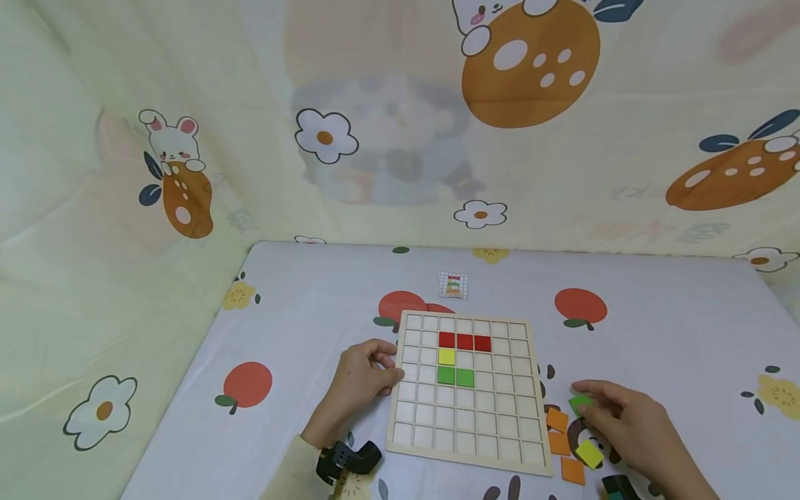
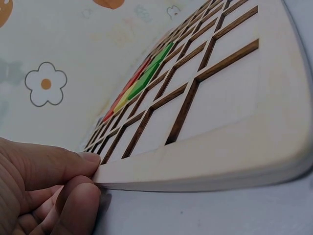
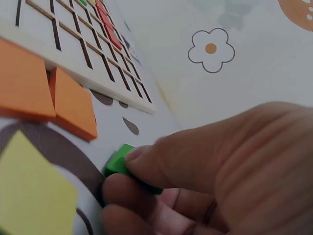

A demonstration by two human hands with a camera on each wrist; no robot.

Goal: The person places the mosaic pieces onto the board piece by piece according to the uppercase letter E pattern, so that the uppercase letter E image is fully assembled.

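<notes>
A wooden grid board (image 1: 470, 458) lies on the table, with three red tiles (image 1: 465, 342) in one row, a yellow tile (image 1: 446, 356) under the left one, and two green tiles (image 1: 455, 376) below that. My left hand (image 1: 364, 375) pinches the board's left edge; in the left wrist view the thumb (image 2: 88, 159) is on the rim and the curled fingers are at its side. Right of the board, my right hand (image 1: 631, 420) pinches a loose green tile (image 3: 120, 159) between thumb and fingers, close over the tablecloth.
Beside the board's lower right corner lie several orange tiles (image 1: 558, 443) and a loose yellow tile (image 1: 589, 454). A small pattern card (image 1: 453, 285) sits behind the board. Printed curtains (image 1: 400, 139) hang behind the table and along its left side.
</notes>
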